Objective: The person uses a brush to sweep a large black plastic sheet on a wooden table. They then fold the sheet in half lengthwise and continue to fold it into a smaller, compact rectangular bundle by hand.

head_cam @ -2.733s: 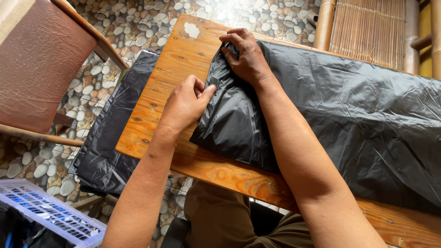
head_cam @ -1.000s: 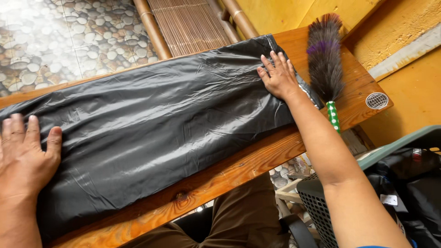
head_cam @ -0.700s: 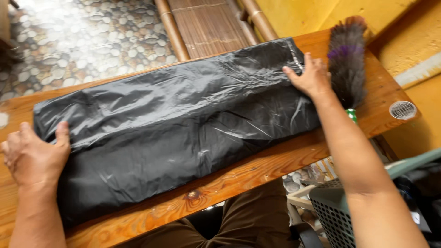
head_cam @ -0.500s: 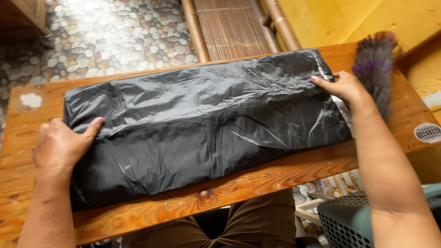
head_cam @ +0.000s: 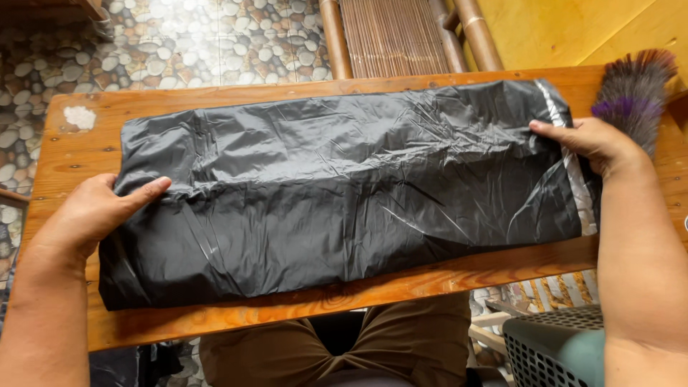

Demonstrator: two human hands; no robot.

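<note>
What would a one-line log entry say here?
left hand: on bag's left end | right hand: on right end | black plastic bag: flat on wooden table
</note>
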